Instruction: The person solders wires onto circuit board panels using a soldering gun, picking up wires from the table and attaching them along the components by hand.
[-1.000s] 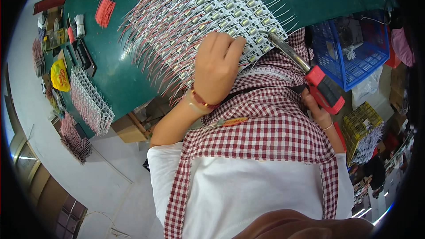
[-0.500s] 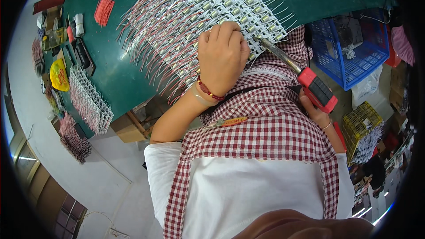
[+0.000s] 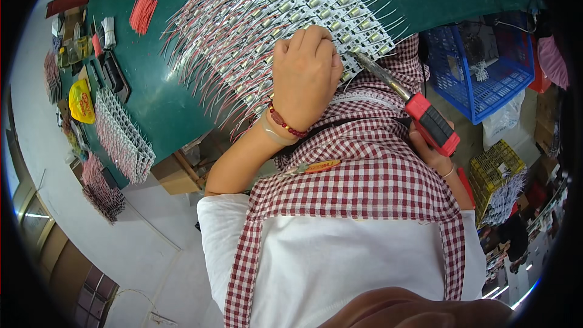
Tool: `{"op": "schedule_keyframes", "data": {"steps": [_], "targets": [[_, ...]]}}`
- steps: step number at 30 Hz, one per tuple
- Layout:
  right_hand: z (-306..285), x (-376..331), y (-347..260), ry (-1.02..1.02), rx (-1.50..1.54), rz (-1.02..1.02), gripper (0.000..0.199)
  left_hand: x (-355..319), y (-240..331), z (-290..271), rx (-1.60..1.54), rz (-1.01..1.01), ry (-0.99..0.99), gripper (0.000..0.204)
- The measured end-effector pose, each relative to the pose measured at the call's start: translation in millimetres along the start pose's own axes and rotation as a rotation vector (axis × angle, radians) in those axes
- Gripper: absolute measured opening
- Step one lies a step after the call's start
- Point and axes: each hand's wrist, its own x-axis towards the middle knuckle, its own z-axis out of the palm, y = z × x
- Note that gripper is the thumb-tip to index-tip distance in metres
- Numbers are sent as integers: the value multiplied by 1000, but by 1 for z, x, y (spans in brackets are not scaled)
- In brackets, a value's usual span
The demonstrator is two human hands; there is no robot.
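Observation:
A large panel of white circuit boards [image 3: 285, 9] lies on the green table, its rows carrying small yellowish parts and many thin red and white wires. My left hand [image 3: 306, 76] rests over its near edge, fingers curled down and pressed together; whatever is pinched beneath them is hidden. In my right hand [image 3: 430, 150] is a red and black soldering iron [image 3: 432, 123], gripped by its handle. The iron's metal tip reaches the near right edge of the panel, just right of my left fingers.
The green table [image 3: 164, 106] also bears red wires [image 3: 143, 13], a stack of wired boards [image 3: 124, 140], a yellow packet [image 3: 81, 102] and a black holder [image 3: 114, 76]. On the right stand a blue plastic crate [image 3: 473, 85] and a yellow basket [image 3: 495, 167].
The soldering iron's handle has shifted very slightly left and down, its tip staying by the same edge. My left hand has barely moved.

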Motion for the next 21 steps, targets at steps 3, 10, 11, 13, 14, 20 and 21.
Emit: {"op": "schedule_keyframes", "data": {"steps": [3, 10, 11, 13, 14, 20, 21], "targets": [[-1, 1, -3, 17, -26, 2, 16, 2, 0, -2, -3, -15, -42, 10], [-2, -12, 1, 25, 171, 213, 16, 2, 0, -1, -14, -29, -45, 9], [-1, -11, 2, 18, 126, 151, 16, 2, 0, 0, -21, -31, -42, 9], [-1, -7, 2, 9, 81, 89, 17, 2, 0, 0, -25, -32, -31, 9], [-1, -3, 1, 10, 31, 31, 17, 1, 0, 0, -31, -34, -21, 9], [-1, 0, -1, 14, -82, -78, 20, 1, 2, 0, -26, -44, -8, 10], [-3, 0, 0, 13, -127, -155, 19, 1, 2, 1, -25, -44, -7, 10]]}}
